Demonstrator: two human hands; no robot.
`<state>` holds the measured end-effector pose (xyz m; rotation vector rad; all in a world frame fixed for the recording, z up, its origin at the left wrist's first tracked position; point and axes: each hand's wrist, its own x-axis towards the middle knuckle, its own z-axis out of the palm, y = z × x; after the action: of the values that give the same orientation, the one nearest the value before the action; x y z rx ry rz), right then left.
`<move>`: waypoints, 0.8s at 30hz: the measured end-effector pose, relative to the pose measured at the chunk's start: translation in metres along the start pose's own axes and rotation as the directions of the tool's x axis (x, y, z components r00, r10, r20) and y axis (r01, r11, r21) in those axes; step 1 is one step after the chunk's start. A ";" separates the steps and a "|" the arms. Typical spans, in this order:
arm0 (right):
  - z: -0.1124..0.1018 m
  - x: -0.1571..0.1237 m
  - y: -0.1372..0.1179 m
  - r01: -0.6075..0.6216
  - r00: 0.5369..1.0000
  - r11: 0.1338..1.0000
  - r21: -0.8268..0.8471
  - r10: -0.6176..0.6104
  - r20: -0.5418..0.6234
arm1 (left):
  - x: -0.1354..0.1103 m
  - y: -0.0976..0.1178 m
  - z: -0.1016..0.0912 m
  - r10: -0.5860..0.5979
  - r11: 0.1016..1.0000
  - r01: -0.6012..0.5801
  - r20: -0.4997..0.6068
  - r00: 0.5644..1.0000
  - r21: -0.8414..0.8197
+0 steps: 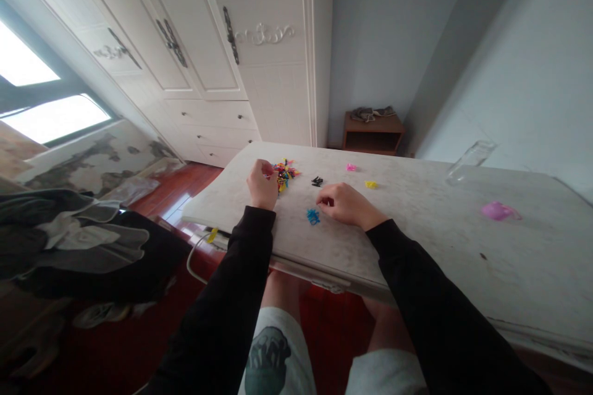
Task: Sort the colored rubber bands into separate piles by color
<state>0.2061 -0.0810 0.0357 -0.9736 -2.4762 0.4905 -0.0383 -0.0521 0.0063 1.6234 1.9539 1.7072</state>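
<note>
My left hand rests at the left edge of a mixed pile of small multicoloured pieces, its fingers curled together. Whether something is between those fingertips is hidden. Beside a small heap of blue pieces is my right hand, with thumb and fingers drawn into a pinch; what it holds, if anything, is too small to make out. Just beyond it lies a group of black pieces. Farther back are a little pink cluster and a yellow cluster. The kind of these pieces is too small to tell.
All this is on a pale table. To the right, a clear glass bottle leans or lies tilted, and a purple pouch-like object sits nearer. A white cable hangs at the table's front left edge. A brown cabinet stands behind.
</note>
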 end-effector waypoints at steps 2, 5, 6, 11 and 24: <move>0.000 0.000 -0.001 0.000 1.000 1.000 -0.002 0.000 -0.001 | 0.000 -0.003 0.002 0.001 1.000 -0.002 0.047 0.999 0.016; 0.000 0.000 -0.001 -0.003 1.000 1.000 -0.007 0.003 -0.003 | 0.000 -0.009 0.005 -0.014 0.999 0.007 0.138 0.990 0.050; 0.000 0.000 -0.001 -0.003 1.000 1.000 -0.008 0.003 -0.004 | 0.000 -0.010 0.006 -0.017 0.998 0.006 0.164 0.986 0.068; 0.002 0.000 0.001 -0.005 1.000 1.000 -0.012 0.005 0.004 | -0.001 -0.012 0.005 0.005 0.990 -0.031 0.191 0.982 0.136; 0.001 0.000 -0.001 -0.013 1.000 1.000 -0.014 0.013 0.010 | -0.002 -0.009 0.006 0.007 0.995 -0.028 0.218 0.976 0.094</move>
<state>0.2051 -0.0814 0.0351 -0.9952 -2.4872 0.4839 -0.0396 -0.0483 -0.0042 1.7799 1.9478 1.3905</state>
